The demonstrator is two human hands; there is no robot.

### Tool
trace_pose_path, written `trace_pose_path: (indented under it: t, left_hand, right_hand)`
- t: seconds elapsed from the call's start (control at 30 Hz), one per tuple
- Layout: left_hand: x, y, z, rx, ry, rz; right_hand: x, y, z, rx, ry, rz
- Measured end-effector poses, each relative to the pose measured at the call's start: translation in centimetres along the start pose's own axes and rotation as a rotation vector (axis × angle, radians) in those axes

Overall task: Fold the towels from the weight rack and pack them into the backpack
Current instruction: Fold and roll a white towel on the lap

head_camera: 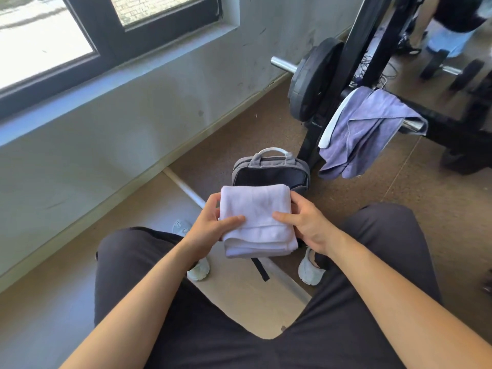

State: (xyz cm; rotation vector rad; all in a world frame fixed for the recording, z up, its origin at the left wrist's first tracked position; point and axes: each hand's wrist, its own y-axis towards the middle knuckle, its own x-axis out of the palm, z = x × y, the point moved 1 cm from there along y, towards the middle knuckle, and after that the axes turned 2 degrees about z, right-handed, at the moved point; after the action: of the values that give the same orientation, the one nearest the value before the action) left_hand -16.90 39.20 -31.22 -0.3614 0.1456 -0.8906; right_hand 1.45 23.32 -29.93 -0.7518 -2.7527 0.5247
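A folded white towel (258, 219) is held between both hands above my knees. My left hand (210, 227) grips its left edge with the thumb on top. My right hand (306, 222) grips the right edge the same way. Just beyond the towel, a grey backpack (269, 169) stands on the floor with its top open and dark inside; the towel hides its lower part. A purple towel (364, 129) hangs draped over a bar of the black weight rack (354, 49) to the right, with a white towel edge (332, 121) showing under it.
A black weight plate (308, 81) sits on the rack's peg. A wall with a window runs along the left. Dumbbells (452, 70) lie at the back right, near another person's legs (447, 25). I sit on a bench, with my white shoes on the floor.
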Motion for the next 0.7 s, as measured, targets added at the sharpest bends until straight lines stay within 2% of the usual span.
trace_pose_path:
  t: [0.17, 0.33, 0.5, 0.7]
  left_hand:
    - [-0.2, 0.7, -0.1, -0.048, -0.042, -0.012]
    - [-0.6, 0.6, 0.3, -0.067, -0.164, -0.141]
    - [-0.5, 0.6, 0.4, 0.037, -0.265, -0.201]
    - [-0.5, 0.2, 1.0, 0.056, -0.329, -0.196]
  right_hand:
    - [-0.1, 0.1, 0.1, -0.017, -0.046, 0.050]
    - [-0.2, -0.1, -0.7, -0.059, 0.145, -0.055]
    - [-0.3, -0.7, -1.2, -0.053, 0.317, -0.090]
    - [-0.4, -1.0, -1.2, -0.113, 0.222, -0.046]
